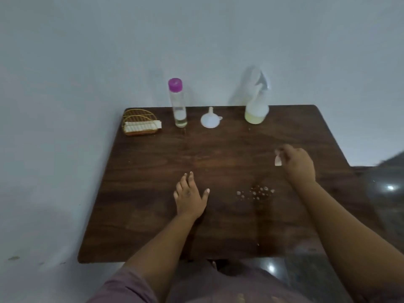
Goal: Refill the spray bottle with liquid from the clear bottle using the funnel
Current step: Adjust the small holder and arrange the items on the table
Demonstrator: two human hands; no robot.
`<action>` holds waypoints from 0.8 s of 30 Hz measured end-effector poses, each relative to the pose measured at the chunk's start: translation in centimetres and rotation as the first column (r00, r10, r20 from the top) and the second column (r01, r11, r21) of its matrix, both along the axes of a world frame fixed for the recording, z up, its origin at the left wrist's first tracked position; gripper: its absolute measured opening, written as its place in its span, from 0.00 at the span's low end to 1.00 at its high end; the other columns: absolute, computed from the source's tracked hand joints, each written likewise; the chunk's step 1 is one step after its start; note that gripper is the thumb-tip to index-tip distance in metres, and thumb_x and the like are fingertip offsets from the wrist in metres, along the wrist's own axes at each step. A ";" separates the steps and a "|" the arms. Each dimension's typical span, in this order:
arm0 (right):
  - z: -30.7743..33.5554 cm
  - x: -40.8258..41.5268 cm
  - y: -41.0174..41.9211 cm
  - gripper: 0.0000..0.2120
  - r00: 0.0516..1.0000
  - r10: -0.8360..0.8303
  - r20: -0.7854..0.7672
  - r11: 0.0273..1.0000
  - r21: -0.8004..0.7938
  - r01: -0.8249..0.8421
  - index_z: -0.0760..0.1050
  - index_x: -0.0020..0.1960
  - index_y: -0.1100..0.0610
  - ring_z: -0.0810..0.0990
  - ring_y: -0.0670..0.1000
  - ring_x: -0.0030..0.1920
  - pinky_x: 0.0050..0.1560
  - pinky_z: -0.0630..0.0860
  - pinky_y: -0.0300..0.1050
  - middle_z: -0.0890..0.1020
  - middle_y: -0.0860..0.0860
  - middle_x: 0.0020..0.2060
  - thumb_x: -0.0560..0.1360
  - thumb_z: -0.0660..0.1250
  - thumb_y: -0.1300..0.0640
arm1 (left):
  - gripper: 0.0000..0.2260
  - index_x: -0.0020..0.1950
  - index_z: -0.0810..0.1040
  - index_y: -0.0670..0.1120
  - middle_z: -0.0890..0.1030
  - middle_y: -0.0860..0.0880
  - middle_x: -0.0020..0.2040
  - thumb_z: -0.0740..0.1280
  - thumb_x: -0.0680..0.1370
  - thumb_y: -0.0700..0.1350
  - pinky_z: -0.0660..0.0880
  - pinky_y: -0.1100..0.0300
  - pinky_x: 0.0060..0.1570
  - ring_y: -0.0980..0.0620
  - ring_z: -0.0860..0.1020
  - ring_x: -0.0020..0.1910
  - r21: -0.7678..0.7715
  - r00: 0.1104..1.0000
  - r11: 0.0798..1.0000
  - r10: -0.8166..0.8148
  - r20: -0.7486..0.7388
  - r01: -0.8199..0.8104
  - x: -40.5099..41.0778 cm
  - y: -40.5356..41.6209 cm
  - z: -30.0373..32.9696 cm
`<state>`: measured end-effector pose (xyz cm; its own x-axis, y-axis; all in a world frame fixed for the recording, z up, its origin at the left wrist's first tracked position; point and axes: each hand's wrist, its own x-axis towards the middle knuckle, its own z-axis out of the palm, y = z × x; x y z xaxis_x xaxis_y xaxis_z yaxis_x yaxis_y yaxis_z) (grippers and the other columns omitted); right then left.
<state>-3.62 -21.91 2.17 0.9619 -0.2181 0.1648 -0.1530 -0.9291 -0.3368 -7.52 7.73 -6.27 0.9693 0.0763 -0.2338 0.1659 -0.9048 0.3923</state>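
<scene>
while nothing is yet poured: spray bottle (256, 106) still capped at table (153, 215) back right, funnel (209, 120) lying between it and clear bottle (178, 103). left hand (190, 196) flat, released; right hand (296, 164) pinching a small pale scrap (278, 160). uncapping, funnel placement, pouring all remaining.

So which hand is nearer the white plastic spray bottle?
Right. The right hand hovers just in front of the white plastic spray bottle; the left hand lies flat on the table, farther back and left.
</scene>
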 end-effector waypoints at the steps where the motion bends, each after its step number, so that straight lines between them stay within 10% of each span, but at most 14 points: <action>1: -0.7 -1.1 -1.0 0.09 0.979 0.104 -0.177 0.980 -0.151 -0.131 0.80 0.52 0.52 0.77 0.60 0.51 0.48 0.73 0.50 0.81 0.58 0.48 0.76 0.63 0.55 | 0.35 0.79 0.50 0.46 0.55 0.44 0.78 0.59 0.79 0.61 0.58 0.46 0.71 0.43 0.56 0.75 0.004 1.000 1.000 -0.013 0.007 0.013 0.0 -0.4 0.0; 4: -3.3 -4.0 -3.1 0.15 0.778 0.088 -0.622 0.961 -0.153 -0.230 0.76 0.59 0.47 0.72 0.56 0.62 0.60 0.70 0.50 0.79 0.51 0.56 0.73 0.69 0.50 | 0.34 0.78 0.53 0.45 0.56 0.43 0.77 0.59 0.79 0.61 0.59 0.46 0.71 0.43 0.57 0.75 0.019 0.999 1.000 -0.024 0.024 0.024 -0.1 -1.1 -0.4; 8: -5.7 -5.4 -3.3 0.16 0.947 -0.082 -0.310 0.958 0.238 0.161 0.73 0.64 0.64 0.72 0.61 0.65 0.63 0.67 0.47 0.75 0.62 0.63 0.78 0.64 0.60 | 0.32 0.76 0.60 0.43 0.62 0.42 0.75 0.60 0.78 0.61 0.62 0.45 0.68 0.42 0.62 0.72 0.066 0.997 0.996 0.054 0.047 -0.057 -2.0 -1.6 -1.4; 12: -8.4 -6.2 -0.9 0.30 0.867 0.203 -0.455 0.971 0.207 -0.119 0.49 0.78 0.61 0.47 0.55 0.78 0.76 0.46 0.48 0.48 0.55 0.78 0.82 0.55 0.49 | 0.33 0.74 0.65 0.40 0.65 0.40 0.74 0.61 0.77 0.62 0.62 0.41 0.67 0.40 0.63 0.71 0.106 0.988 0.984 0.136 0.073 -0.143 -5.1 -1.5 -2.5; 15: -10.9 -6.4 1.0 0.39 0.832 0.120 -0.541 0.993 0.061 -0.104 0.36 0.78 0.55 0.33 0.55 0.76 0.74 0.37 0.57 0.35 0.54 0.77 0.78 0.48 0.34 | 0.35 0.74 0.64 0.41 0.63 0.40 0.75 0.60 0.77 0.64 0.57 0.37 0.71 0.39 0.60 0.74 0.129 0.976 0.968 0.212 0.050 -0.217 -8.0 -0.7 -3.5; 24: -11.1 -6.9 13.3 0.28 0.632 0.571 -0.524 0.771 0.077 -0.632 0.41 0.78 0.49 0.37 0.58 0.77 0.74 0.40 0.59 0.39 0.54 0.78 0.83 0.49 0.50 | 0.46 0.78 0.33 0.50 0.29 0.48 0.78 0.52 0.74 0.73 0.38 0.33 0.70 0.42 0.30 0.76 0.076 0.930 0.995 0.086 -0.358 -0.063 -7.6 1.8 -3.0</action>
<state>-10.53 -8.58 -8.93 0.8198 0.4271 -0.3814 0.3393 -0.8989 -0.2773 -15.14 9.56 -9.26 0.8117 0.1706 -0.5587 0.3531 -0.9052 0.2366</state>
